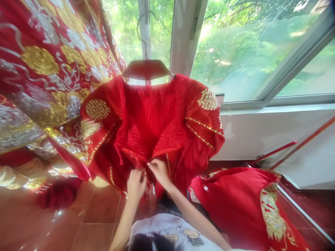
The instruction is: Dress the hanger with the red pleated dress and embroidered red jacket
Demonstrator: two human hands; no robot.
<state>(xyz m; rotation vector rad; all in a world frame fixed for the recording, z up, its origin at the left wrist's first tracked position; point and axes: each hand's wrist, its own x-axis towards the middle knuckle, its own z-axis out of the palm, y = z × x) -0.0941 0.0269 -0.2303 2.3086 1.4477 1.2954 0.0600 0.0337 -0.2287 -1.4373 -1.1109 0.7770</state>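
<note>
A red jacket [167,122] with gold beaded lines and gold round motifs on its shoulders hangs from a hanger [146,69] in front of me. Its front edges meet low at the centre, below a wide V-shaped neckline with a pleated lining. Right at that meeting point, my right hand [158,170] pinches the fabric between thumb and fingers. Just lower and to the left, my left hand [137,183] has its fingers curled closed on the jacket's front edge. The small part between my fingertips is too blurred to make out.
Left of the jacket hangs a large red garment [52,62] with gold and silver embroidery. At lower right lies red cloth [235,191] with gold embroidery. Behind are a window [235,55], a white wall [243,136] and a red pole [303,143]. The floor [99,209] is tiled.
</note>
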